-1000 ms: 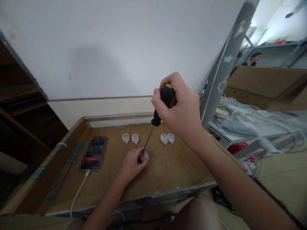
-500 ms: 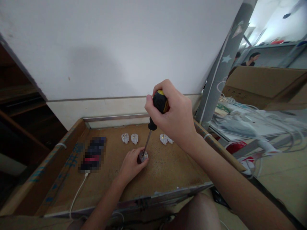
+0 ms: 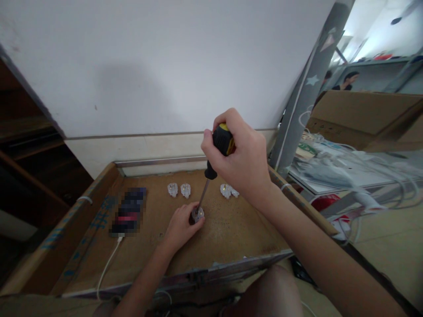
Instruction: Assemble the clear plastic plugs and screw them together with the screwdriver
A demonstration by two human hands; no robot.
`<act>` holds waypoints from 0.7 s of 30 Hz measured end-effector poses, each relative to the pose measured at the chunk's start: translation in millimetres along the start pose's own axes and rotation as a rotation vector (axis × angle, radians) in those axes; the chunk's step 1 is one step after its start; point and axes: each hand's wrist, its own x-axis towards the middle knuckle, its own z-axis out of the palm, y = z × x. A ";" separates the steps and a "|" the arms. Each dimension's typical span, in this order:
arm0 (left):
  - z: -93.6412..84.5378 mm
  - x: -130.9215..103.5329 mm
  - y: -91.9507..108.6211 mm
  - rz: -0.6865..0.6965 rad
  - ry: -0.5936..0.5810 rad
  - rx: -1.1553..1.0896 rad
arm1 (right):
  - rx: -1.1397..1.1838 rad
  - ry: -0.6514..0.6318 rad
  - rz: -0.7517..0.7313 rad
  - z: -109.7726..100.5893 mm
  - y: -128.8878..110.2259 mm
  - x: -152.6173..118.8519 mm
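Note:
My right hand (image 3: pixel 236 154) is closed round the black and yellow handle of a screwdriver (image 3: pixel 222 140), held tilted with its shaft running down to the left. The tip meets a small clear plastic power plug (image 3: pixel 198 215) on the cardboard. Thumb and fingers of my left hand (image 3: pixel 183 224) pinch this plug from both sides and keep it against the surface. Two similar clear plugs (image 3: pixel 172 189) lie behind my left hand, their metal pins showing. More clear plugs (image 3: pixel 226 190) rest to the right, partly hidden by my right hand.
A cardboard-lined tray (image 3: pixel 139 264) with raised sides forms the work surface. On its left lies a blurred phone (image 3: pixel 128 211) with a white cable (image 3: pixel 107 268). A white wall stands behind. At right are a grey post (image 3: pixel 297 110), bagged cables, an open carton (image 3: pixel 366 114) and a person farther off.
My right hand and the screwdriver handle have shifted very slightly to the right. The left hand still grips the plug in the same place.

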 end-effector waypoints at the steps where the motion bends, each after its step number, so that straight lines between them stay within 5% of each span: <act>1: 0.4 0.0 -0.5 -0.001 0.005 0.000 | -0.003 0.001 0.002 0.1 0.4 0.1; 11: 3.0 0.3 -3.8 0.011 0.015 -0.001 | -0.053 -0.124 0.018 -6.7 -2.2 2.8; 18: 1.3 -0.1 -1.2 0.000 0.012 -0.007 | 0.402 -0.530 -0.053 -16.6 7.6 21.6; 21: 0.9 -0.1 -0.7 -0.011 0.003 -0.008 | 0.178 -0.391 -0.003 -14.3 10.9 26.0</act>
